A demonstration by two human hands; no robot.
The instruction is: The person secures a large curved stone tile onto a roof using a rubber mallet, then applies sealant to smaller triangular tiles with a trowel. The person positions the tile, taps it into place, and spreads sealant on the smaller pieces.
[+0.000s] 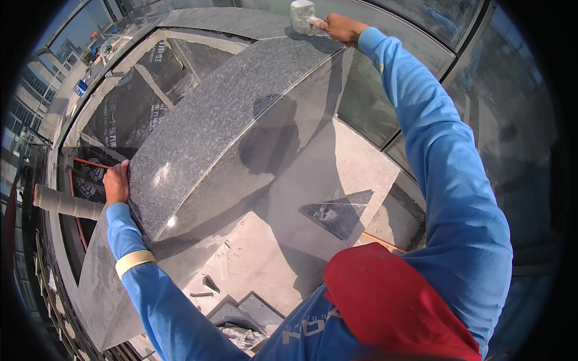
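Slab: large speckled grey polished granite slab (211, 132) lies tilted over a pale mortar bed (337, 174), its polished side face catching the person's shadow.
Left hand: left hand (116, 183) presses on the slab's near left edge, fingers curled over the rim; its grip clasps the stone edge.
Right hand: right hand (340, 27) reaches to the slab's far corner, its grip closed round the handle of a white rubber mallet (301, 16), whose head stands just at that corner.
Sleeves: long blue sleeves, a pale band on the left forearm.
Offcut: small dark triangular stone piece (337, 213) lies flat on the mortar bed, well apart from both hands.
Surroundings: black waterproofing sheet (126, 108) beyond the slab; grey pipe (66, 204) at far left.
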